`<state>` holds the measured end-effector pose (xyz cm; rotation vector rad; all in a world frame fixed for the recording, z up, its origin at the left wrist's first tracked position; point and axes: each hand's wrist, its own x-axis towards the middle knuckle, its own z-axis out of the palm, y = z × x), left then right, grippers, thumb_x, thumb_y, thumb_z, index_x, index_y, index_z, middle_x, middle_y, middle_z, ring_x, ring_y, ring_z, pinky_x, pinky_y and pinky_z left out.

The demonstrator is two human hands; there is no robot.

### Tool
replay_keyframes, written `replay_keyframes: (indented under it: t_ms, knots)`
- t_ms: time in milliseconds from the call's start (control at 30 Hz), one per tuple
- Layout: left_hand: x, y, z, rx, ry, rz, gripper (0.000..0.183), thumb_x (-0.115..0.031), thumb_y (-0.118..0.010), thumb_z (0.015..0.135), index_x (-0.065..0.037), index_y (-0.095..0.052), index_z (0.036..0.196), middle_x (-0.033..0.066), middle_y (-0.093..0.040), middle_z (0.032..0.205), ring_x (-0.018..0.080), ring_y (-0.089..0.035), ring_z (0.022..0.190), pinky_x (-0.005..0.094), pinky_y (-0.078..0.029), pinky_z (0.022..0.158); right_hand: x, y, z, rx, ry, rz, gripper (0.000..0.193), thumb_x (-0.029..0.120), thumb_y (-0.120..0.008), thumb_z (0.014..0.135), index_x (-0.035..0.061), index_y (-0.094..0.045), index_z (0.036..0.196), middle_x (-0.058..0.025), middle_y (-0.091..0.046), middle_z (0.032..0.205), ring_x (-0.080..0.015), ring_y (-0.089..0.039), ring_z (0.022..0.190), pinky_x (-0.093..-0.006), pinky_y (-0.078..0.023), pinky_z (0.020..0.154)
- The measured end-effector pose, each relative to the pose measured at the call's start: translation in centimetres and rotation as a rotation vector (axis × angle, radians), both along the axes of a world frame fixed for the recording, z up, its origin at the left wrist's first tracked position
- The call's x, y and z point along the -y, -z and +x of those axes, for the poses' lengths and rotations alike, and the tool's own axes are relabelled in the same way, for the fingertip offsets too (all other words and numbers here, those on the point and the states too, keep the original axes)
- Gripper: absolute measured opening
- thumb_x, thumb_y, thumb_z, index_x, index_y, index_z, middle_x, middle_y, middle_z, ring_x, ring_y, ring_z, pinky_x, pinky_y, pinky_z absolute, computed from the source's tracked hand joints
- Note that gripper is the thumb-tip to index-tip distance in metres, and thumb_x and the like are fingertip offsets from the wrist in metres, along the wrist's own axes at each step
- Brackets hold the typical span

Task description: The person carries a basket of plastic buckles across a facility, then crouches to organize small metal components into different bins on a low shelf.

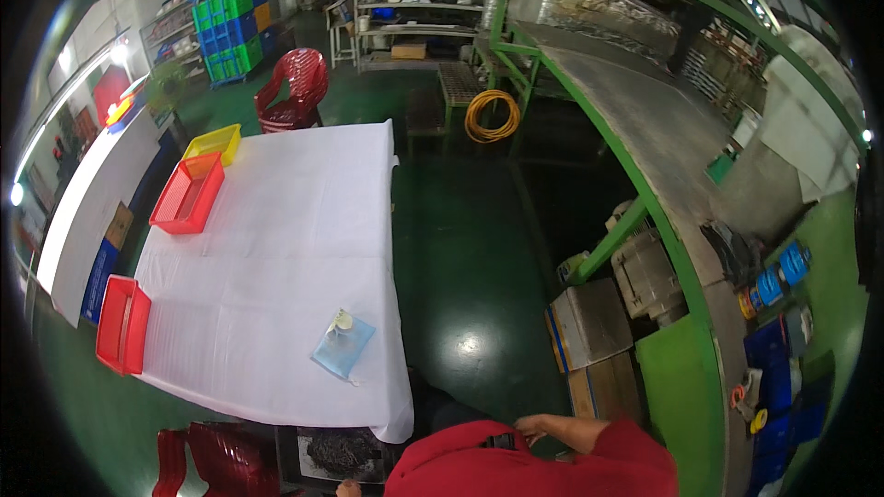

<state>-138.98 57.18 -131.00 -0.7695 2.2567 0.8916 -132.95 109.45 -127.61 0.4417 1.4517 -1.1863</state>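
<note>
My right hand (530, 427) is at the front of my red top (571, 465), beside a black buckle (500, 441) at my waist. Its fingers look loosely bent, and whether they grip anything is unclear. Only a small part of my left hand (348, 489) shows, at the lower edge beside a dark, open-topped box (343, 454) with black material in it; its fingers are mostly cut off. In front of me, on the table's white cloth (267, 285), lies a light-blue pouch (343, 354) with a small, pale, round thing at its far end. Neither hand touches the pouch.
Red baskets (138, 327) and a yellow basket (237, 143) line the table's left side. Dark-red chairs stand at its far end (299, 92) and near left (235, 456). On my right is a green-framed bench (635, 166) with cartons (599, 327) beneath. A coiled orange hose (471, 120) lies ahead.
</note>
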Motion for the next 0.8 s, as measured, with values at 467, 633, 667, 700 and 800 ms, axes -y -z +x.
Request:
replay_keyframes:
  t_ms: [467, 633, 667, 700, 800]
  knots:
    - [-6.0, 0.4, -2.4, -0.071, 0.196, 0.022, 0.030, -0.029, -0.060, 0.073, -0.009, -0.068, 0.094, 0.0111, -0.067, 0.093, 0.0212, -0.064, 0.086, 0.0338, -0.050, 0.075, -1.1, 0.2, -0.7, 0.241, -0.128, -0.003, 0.033, 0.022, -0.047, 0.090, 0.0041, -0.053, 0.117, -0.0120, -0.056, 0.116, -0.0264, -0.058, 0.100, -0.0407, -0.050, 0.086]
    - [-5.2, 0.1, -2.3, 0.054, 0.262, -0.095, 0.034, -0.034, -0.060, 0.072, -0.014, -0.068, 0.098, 0.0096, -0.066, 0.099, 0.0237, -0.063, 0.094, 0.0361, -0.049, 0.081, -2.7, -18.6, -11.6, -0.824, -0.171, 0.906, 0.035, 0.034, -0.059, 0.073, 0.0061, -0.062, 0.095, -0.0160, -0.062, 0.093, -0.0331, -0.059, 0.088, -0.0424, -0.047, 0.077]
    - [-4.7, 0.3, -1.9, 0.003, 0.385, -0.117, 0.038, -0.039, -0.057, 0.074, -0.014, -0.066, 0.100, 0.0120, -0.065, 0.099, 0.0242, -0.062, 0.093, 0.0383, -0.048, 0.080, -2.8, -25.2, -12.7, -1.119, 0.101, 0.933, 0.030, 0.027, -0.062, 0.072, 0.0043, -0.060, 0.093, -0.0157, -0.061, 0.092, -0.0336, -0.058, 0.088, -0.0422, -0.047, 0.077]
    - [-4.2, 0.8, -1.5, -0.047, 0.508, -0.135, 0.042, -0.044, -0.053, 0.076, -0.014, -0.064, 0.103, 0.0144, -0.064, 0.099, 0.0248, -0.062, 0.092, 0.0404, -0.048, 0.080, -3.1, -31.5, -13.5, -1.371, 0.270, 1.029, 0.023, 0.016, -0.063, 0.072, 0.0045, -0.060, 0.092, -0.0149, -0.059, 0.094, -0.0325, -0.058, 0.089, -0.0400, -0.047, 0.077]
    - [-2.1, 2.2, 0.1, -0.200, 0.858, -0.191, 0.056, -0.058, -0.042, 0.081, -0.013, -0.057, 0.112, 0.0216, -0.061, 0.100, 0.0265, -0.062, 0.091, 0.0470, -0.046, 0.078, -4.2, -47.4, -13.4, -1.909, 0.439, 1.393, 0.023, 0.006, -0.061, 0.072, 0.0073, -0.057, 0.095, -0.0131, -0.056, 0.100, -0.0321, -0.053, 0.097, -0.0413, -0.043, 0.082]
